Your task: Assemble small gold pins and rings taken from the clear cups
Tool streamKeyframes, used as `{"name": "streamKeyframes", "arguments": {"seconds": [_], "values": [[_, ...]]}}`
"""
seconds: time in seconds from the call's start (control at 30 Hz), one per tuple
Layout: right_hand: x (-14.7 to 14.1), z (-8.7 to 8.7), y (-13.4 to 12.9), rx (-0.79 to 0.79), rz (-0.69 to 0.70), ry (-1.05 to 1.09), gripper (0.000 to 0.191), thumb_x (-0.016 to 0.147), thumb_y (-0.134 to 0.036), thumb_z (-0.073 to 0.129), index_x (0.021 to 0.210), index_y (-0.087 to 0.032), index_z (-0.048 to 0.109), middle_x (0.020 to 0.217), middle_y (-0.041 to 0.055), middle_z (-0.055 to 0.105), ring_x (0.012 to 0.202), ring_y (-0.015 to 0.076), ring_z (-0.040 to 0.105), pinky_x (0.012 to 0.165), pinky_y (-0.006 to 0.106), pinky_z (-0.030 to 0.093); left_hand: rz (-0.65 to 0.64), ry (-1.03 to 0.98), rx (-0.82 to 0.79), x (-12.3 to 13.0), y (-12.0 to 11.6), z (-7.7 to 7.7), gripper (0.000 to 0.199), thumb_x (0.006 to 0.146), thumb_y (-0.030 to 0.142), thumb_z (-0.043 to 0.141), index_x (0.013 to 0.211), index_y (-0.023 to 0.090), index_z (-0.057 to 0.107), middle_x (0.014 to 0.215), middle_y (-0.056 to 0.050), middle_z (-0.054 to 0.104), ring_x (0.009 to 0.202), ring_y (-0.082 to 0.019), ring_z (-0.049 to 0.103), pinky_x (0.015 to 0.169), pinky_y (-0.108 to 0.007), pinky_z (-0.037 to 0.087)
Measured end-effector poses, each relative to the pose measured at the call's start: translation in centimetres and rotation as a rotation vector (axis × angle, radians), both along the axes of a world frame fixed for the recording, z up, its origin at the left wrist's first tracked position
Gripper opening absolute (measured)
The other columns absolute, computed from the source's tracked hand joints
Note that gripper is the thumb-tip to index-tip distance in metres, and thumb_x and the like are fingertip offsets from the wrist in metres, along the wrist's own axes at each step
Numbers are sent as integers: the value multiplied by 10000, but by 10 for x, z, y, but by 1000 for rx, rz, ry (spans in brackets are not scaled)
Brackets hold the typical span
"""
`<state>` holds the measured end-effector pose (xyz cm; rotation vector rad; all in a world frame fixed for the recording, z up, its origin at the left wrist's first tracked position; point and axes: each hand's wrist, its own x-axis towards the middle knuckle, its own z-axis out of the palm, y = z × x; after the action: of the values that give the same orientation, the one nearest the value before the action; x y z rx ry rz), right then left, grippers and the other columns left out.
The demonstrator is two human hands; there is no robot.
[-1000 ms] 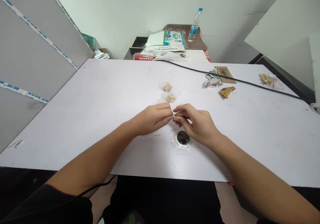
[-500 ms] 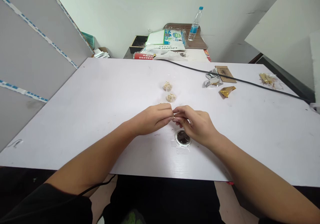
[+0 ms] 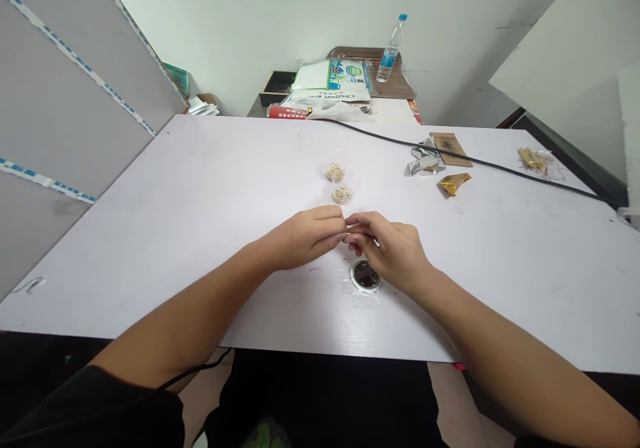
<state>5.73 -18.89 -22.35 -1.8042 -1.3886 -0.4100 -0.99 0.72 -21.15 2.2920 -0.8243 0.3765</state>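
My left hand (image 3: 315, 236) and my right hand (image 3: 387, 245) meet fingertip to fingertip above the white table (image 3: 150, 235). Both are closed in a pinch, and whatever lies between the fingertips is too small and hidden to name. Just below my right hand, a round dark disc with a white rim (image 3: 365, 276) lies on clear film. Beyond the fingers are two small round bundles of gold-coloured pieces, a nearer one (image 3: 342, 195) and a farther one (image 3: 335, 172).
A black cable (image 3: 505, 165) crosses the table's right side. Near it lie a silver wrapper (image 3: 425, 161), a brown card (image 3: 451, 149), a gold wrapper (image 3: 455, 183) and a clear bag with yellowish pieces (image 3: 535, 160). A water bottle (image 3: 389, 58) stands behind the table.
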Motion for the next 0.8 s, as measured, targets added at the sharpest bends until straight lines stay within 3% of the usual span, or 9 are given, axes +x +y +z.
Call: {"name": "streamKeyframes", "arguments": {"seconds": [0.53,0.7,0.8], "values": [[5,0,1,37,54,56,138,981,-154,511,1094,-179,587,697,-29,691,551,73,644,571,177,523,56,-116,-49,-1,-2,0,166,955,136,444,831,152,554,781,-32,532,719,-116,491,648,-234,441],[11,20,-5,102,93,336,112,991,-213,504,1005,-162,602,674,-7,682,527,81,625,533,193,530,120,-86,-164,-6,-6,18,187,946,175,485,766,152,529,718,-13,536,648,-99,479,609,-236,412],[10,30,-12,91,108,431,147,1003,-252,487,983,-155,596,615,-20,648,481,77,592,498,189,497,98,83,-109,-12,-11,26,211,924,159,491,714,151,494,666,14,506,591,-79,436,573,-217,381]]}}
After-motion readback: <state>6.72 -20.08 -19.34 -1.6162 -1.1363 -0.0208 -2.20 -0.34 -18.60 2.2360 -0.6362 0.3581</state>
